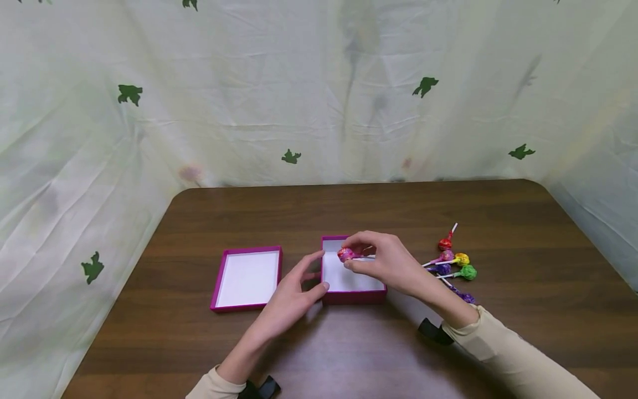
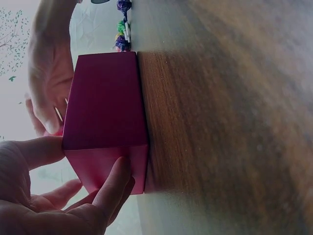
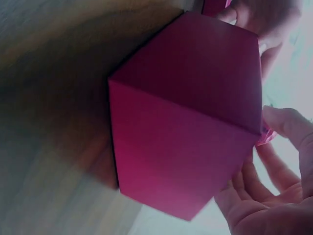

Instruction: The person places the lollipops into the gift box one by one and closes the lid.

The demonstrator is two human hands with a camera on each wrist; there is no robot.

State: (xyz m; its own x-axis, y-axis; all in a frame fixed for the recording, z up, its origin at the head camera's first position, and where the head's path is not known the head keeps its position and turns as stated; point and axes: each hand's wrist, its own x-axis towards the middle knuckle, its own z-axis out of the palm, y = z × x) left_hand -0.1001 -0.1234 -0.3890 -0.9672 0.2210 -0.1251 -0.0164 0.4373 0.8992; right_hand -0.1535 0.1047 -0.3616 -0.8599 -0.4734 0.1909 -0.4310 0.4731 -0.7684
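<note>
Just above the floor of an open magenta box (image 1: pixel 354 298), near the middle of the table (image 1: pixel 324 213), a red-and-pink lollipop (image 1: pixel 345 254) is pinched in the right hand (image 1: pixel 386 260), thumb and fingers narrow about it. Its candy end points toward 9 o'clock and its white stick toward 3, so the long axis lies almost straight across the box; I cannot tell whether it touches the floor.

From 8 o'clock the left hand (image 1: pixel 294 296) reaches to the box, thumb and fingers spread well apart; the left wrist view shows the thumb at the corner of the rim and fingertips (image 2: pixel 121 169) against the side wall.

At the box's 9 o'clock, well apart from it, lies a white-lined lid (image 1: pixel 247 278), hollow side up. Toward 3 o'clock lies a loose group of lollipops: a red lollipop (image 1: pixel 445 244) with its stick toward 1, a yellow lollipop (image 1: pixel 462 259) and a green lollipop (image 1: pixel 467 272) with sticks toward 9.
</note>
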